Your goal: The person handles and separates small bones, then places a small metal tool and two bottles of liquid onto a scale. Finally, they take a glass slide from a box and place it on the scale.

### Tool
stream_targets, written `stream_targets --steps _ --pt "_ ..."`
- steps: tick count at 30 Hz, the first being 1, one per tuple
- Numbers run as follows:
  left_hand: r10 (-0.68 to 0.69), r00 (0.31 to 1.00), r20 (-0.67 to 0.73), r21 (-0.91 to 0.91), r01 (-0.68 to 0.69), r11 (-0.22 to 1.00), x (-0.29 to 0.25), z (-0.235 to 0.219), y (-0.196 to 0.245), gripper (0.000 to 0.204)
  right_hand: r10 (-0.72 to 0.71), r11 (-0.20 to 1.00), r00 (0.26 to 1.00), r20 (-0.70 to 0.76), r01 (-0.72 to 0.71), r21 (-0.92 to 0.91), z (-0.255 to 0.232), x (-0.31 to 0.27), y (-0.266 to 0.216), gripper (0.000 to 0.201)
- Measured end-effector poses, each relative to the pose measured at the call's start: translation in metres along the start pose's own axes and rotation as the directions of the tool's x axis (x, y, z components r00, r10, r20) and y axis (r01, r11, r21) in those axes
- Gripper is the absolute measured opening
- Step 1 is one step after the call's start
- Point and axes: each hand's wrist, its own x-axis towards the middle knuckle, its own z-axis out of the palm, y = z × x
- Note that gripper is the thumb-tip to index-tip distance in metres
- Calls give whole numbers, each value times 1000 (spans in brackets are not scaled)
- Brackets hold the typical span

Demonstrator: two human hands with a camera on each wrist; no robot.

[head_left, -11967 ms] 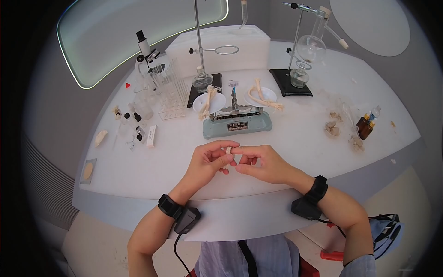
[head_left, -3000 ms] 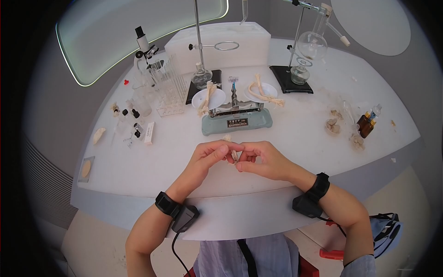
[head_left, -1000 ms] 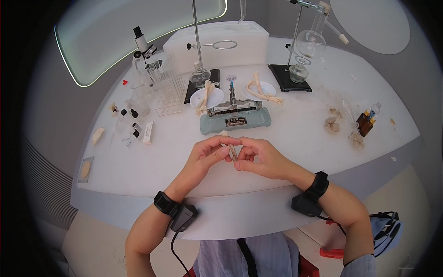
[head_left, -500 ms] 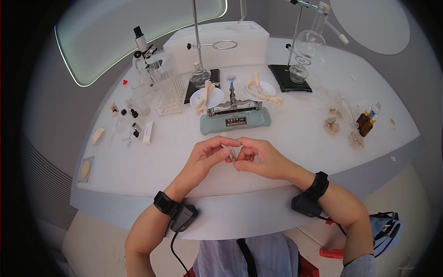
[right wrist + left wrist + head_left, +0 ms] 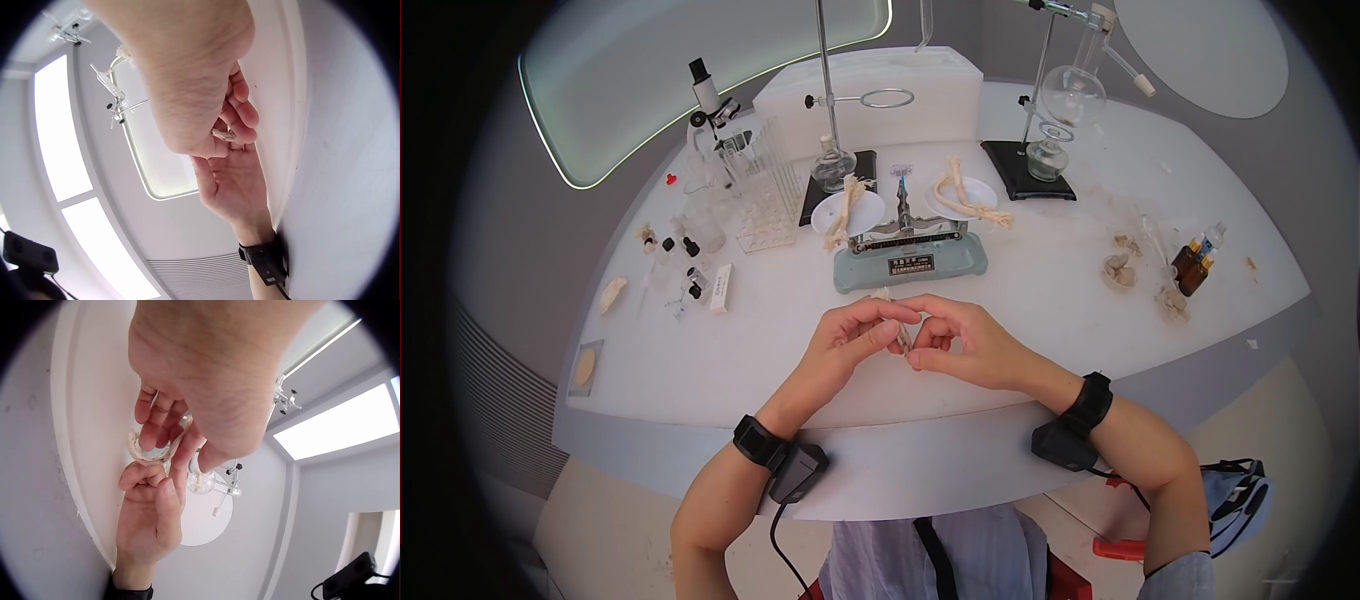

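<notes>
A short cream, twisted cord (image 5: 904, 342) lies between both hands in front of the balance. Thumb and fingers of the left hand (image 5: 838, 342) pinch it, and one pale end shows beyond the forefinger. The right hand (image 5: 972, 345) pinches its near part with bent fingers; the two forefingertips meet above it. From the right wrist view, a brownish bit of the cord (image 5: 224, 134) shows among the fingers, with the left palm (image 5: 234, 184) facing up behind. The left wrist view shows the right hand (image 5: 147, 519) close against the left fingers.
Beyond the hands stands a blue-green balance (image 5: 912, 262), a frayed cord on each pan. Glass tubes, a microscope (image 5: 712, 98) and small bottles stand left. Brown bottles (image 5: 1191, 270) and crumpled pale pieces lie right. Two stands (image 5: 1028, 170) with flasks are at the back.
Since the earliest frame the right thumb and fingers have closed in on the cord, and more of it shows between the hands. Over the last second its far end has shifted slightly left.
</notes>
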Motion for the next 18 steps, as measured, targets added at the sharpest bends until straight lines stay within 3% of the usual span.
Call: stream_targets --steps 18 --pt "-6 1000 26 -6 6 1000 0 0 -1 29 17 999 1000 -7 -17 28 1 0 -3 54"
